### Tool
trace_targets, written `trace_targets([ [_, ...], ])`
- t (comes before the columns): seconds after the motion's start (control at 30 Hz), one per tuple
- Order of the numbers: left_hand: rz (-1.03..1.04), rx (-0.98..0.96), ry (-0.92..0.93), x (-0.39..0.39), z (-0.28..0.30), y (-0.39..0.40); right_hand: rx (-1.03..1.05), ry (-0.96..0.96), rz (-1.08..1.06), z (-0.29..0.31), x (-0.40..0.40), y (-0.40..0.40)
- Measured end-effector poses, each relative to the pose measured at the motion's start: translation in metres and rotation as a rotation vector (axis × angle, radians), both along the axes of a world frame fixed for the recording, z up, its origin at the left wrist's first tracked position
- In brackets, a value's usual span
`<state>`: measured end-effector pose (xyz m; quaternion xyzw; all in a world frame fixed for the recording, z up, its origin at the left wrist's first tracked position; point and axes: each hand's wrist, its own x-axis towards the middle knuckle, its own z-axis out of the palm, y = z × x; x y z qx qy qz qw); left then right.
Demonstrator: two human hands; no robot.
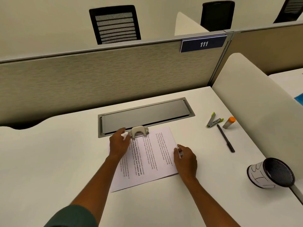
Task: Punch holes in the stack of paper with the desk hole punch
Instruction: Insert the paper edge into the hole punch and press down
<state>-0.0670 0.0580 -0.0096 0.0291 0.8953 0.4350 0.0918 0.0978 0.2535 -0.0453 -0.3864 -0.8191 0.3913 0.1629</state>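
1. Lying on the white desk (57, 161) in front of you, the stack of paper (152, 153) has its far edge slid into the desk hole punch (139, 131), which sits just beside the grey cable tray lid (146, 114).
2. Your left hand (118, 143) rests on the paper's far left corner, fingers touching the punch; whether they grip anything is hard to tell.
3. Your right hand (185, 158) pinches the paper's right edge, thumb on top.
4. Off to the right lie a stapler (213, 120), a glue stick (229, 122) and a black pen (226, 138).
5. Nearer you, a mesh pen cup (271, 173) lies tipped on its side.
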Motion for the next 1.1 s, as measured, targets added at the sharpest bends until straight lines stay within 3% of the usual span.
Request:
trace_targets([
  [0.17, -0.083, -0.094, 0.082, -0.019, 0.004, 0.010, 0.317, -0.062, 0.108, -0.008, 0.008, -0.009],
  [0.33, -0.182, -0.204, 0.165, -0.039, 0.004, 0.027, 0.492, -0.073, 0.279, -0.016, 0.013, -0.024],
  [0.6, -0.227, -0.322, 0.167, -0.073, -0.004, 0.055, 0.511, -0.288, 0.425, -0.028, 0.015, -0.043],
  [0.93, -0.396, -0.547, 0.121, -0.090, -0.030, 0.084, 0.497, -0.348, 0.454, -0.036, 0.013, -0.042],
  [1.1, -0.377, -0.602, 0.148, -0.087, -0.036, 0.085, 0.486, -0.359, 0.456, -0.035, 0.013, -0.042],
])
